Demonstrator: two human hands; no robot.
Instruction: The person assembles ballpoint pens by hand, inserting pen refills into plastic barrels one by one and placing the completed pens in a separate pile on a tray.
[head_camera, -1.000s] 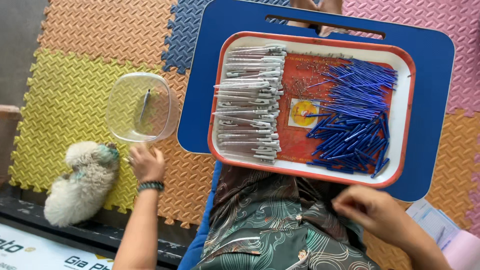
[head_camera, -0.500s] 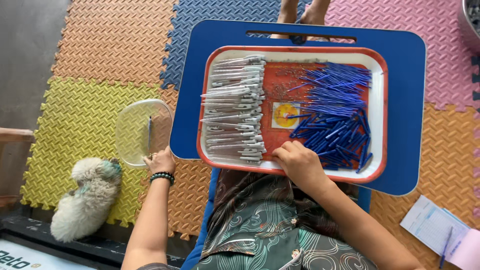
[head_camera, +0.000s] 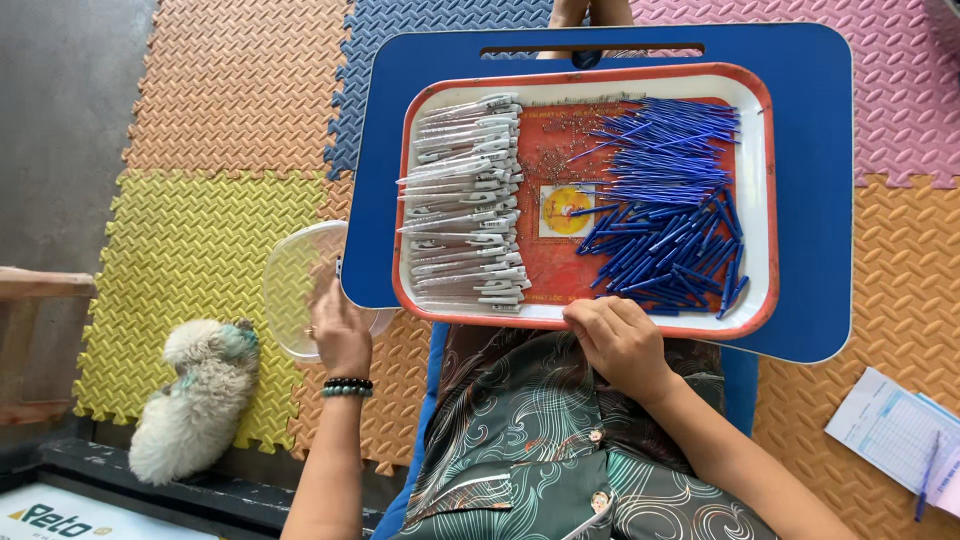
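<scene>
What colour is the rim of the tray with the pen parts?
The tray has an orange-red rim around a white inner wall, seen in the head view.

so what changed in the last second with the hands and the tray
The right hand came up from the lap to the near rim of the tray. The left hand stayed at the clear plastic container, now partly under the blue lap desk. Pen barrels and blue refills lie as before.

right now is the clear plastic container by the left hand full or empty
Cannot tell: the clear container looks nearly empty, but the left hand and blue board cover part.
</scene>
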